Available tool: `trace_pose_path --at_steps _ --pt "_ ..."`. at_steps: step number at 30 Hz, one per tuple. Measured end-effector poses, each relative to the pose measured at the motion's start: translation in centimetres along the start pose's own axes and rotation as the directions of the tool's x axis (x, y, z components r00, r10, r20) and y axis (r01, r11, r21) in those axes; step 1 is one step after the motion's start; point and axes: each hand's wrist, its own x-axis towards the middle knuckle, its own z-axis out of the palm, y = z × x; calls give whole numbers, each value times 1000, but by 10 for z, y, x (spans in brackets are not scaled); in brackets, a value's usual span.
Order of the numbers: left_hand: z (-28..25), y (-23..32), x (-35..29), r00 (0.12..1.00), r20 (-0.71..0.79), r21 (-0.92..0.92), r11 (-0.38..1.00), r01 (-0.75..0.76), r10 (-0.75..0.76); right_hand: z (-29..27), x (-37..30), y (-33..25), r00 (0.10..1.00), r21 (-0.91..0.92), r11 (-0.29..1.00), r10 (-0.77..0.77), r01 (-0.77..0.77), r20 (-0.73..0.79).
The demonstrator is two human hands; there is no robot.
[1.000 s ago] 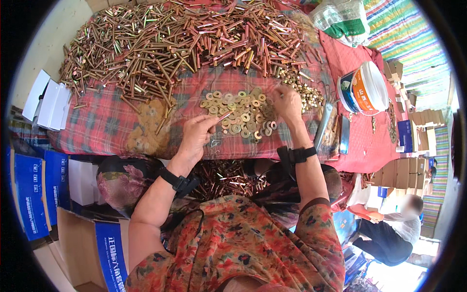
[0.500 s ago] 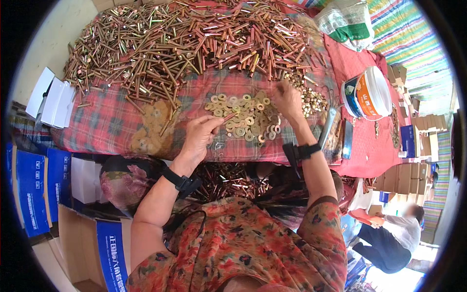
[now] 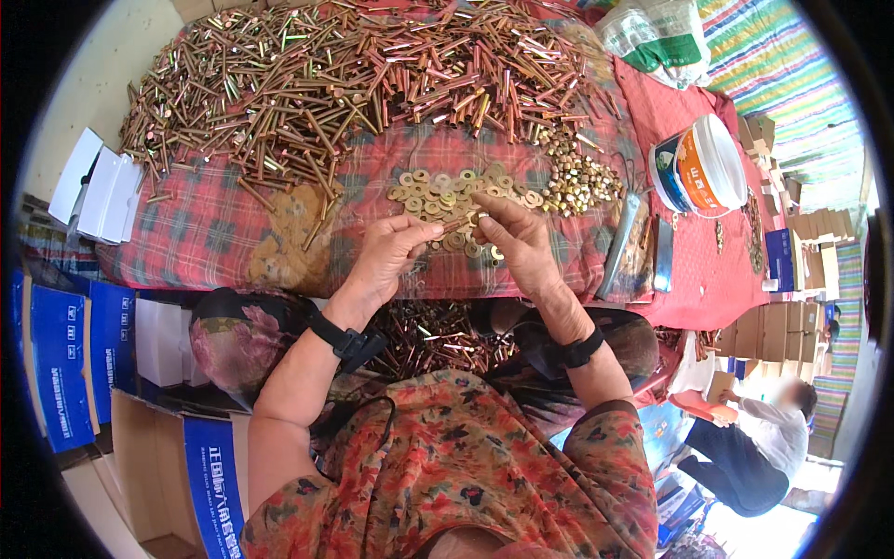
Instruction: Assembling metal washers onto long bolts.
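Over the near edge of the plaid cloth, my left hand (image 3: pixel 386 253) pinches a copper-coloured bolt (image 3: pixel 453 225) that points to the right. My right hand (image 3: pixel 520 244) has its thumb and fingers closed on a small brass-coloured nut (image 3: pixel 480 217) at the bolt's free end. Whether the nut is on the thread, I cannot tell. Flat round washers (image 3: pixel 438 191) lie spread beneath and beyond both hands. A heap of small nuts (image 3: pixel 579 184) is just right of the washers. Behind them rises a broad pile of long bolts (image 3: pixel 307 88).
A white bucket (image 3: pixel 731 172) with an orange and blue label stands on red cloth at right, near a sack (image 3: pixel 659 42). Metal bars (image 3: pixel 618 247) lie beside the nuts. White boxes (image 3: pixel 110 200) and blue cartons (image 3: pixel 60 368) are at left. Another person (image 3: pixel 768 438) works at lower right.
My right hand has come from the nut heap, left and nearer, to the bolt's end with a nut in its fingers. My left hand still holds the bolt, in nearly the same place.
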Motion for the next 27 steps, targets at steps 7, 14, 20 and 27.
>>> trace_pose_path --at_steps 7,14,20,27 --pt "1 -2 1 1000 7 25 999 21 -21 6 -3 9 993 150 989 17 1 -119" --pt "7 -2 3 999 12 13 999 48 -49 1 -6 12 986 163 986 2 25 -164" --pt "1 -5 4 997 27 -14 997 78 -77 6 -8 16 992 108 992 -51 63 -117" --pt "16 11 0 975 100 324 920 -219 197 -5 -14 -3 997 -279 959 39 -56 -64"
